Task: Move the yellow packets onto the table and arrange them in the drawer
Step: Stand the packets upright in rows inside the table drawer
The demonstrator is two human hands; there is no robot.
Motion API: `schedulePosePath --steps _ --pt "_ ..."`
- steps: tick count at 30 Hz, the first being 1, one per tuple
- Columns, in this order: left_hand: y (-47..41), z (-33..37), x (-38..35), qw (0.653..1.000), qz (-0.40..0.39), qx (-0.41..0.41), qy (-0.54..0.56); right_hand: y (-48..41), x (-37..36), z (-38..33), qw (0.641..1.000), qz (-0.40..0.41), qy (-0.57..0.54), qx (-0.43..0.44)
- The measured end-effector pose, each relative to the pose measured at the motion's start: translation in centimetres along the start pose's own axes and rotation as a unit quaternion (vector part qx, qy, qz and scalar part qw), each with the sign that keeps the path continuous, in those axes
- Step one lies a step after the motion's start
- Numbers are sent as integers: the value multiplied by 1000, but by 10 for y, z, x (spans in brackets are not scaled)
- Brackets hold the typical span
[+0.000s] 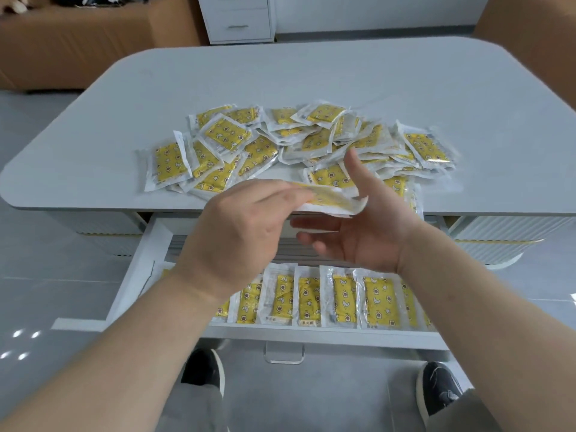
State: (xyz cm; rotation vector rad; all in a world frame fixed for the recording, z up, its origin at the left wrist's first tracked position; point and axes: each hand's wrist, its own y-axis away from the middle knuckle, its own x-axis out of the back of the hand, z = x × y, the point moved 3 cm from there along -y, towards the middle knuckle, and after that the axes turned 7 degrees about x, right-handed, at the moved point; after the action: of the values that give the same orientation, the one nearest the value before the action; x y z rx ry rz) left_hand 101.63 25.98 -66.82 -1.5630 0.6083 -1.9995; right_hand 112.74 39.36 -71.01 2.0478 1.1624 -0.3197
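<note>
Pinching one yellow packet [327, 201] by its left edge, the left hand [243, 222] holds it flat above the open drawer [311, 335] — I think to pass it over, because the right hand [361, 235] lies just under it, palm up, fingers straight and gripping nothing. The packet is blurred, but like the others it is a clear wrapper around a yellow pad with stars and moons; many lie in a loose pile [296, 145] on the table [280, 73], and a neat overlapping row [330, 300] fills the drawer front.
</note>
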Motion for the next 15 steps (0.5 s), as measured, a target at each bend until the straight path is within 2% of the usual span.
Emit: schedulePosePath --steps 2,4,8,10,12,15 --pt "1 10 -1 1000 -7 -13 27 5 5 -5 1000 4 15 21" --pt "0 15 -3 997 -19 17 67 10 11 -8 999 16 12 46" --pt "-8 24 1 967 -8 192 166 22 28 -11 994 47 25 96" --pt "-18 30 4 928 8 315 197 29 40 -12 990 72 38 116" --pt "-22 32 -1 883 -26 424 201 35 45 -12 988 69 52 129" --pt "-7 30 -30 764 -145 554 297 46 52 -7 986 54 86 135"
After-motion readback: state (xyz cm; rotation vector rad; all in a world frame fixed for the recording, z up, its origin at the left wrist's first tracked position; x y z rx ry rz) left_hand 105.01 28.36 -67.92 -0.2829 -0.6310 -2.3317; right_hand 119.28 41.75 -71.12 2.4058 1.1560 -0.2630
